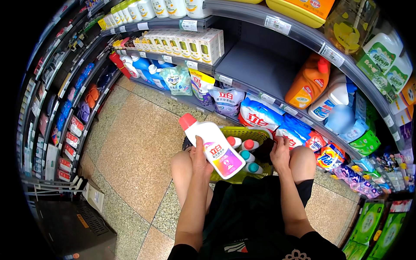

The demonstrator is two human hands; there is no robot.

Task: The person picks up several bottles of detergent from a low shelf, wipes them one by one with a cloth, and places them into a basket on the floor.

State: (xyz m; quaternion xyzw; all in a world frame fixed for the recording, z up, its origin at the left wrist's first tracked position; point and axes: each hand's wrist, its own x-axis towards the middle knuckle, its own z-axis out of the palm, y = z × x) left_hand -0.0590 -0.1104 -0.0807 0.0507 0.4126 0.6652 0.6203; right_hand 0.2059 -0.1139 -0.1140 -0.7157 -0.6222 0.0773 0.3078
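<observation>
My left hand (201, 157) grips a white laundry-detergent bottle (221, 151) with a pinkish-red cap and a pink, orange and purple label. The bottle is tilted, its cap towards the upper left, above a yellow-green plastic basket (239, 131) between my knees. Inside the basket, white bottles with red caps (248, 145) and white bottles with teal caps (253, 167) show their tops. My right hand (280, 154) is at the basket's right side, fingers closed on a dark cloth (265, 150). Part of that cloth and the basket's near side are hidden.
Ahead, bags of washing powder (260, 113) line the bottom shelf. An orange jug (308, 83) and a white bottle (330, 97) stand on the grey shelf (253, 63) above. Slippers (92, 96) fill a rack at left. A dark box (71, 227) sits lower left on the tiled floor (139, 130).
</observation>
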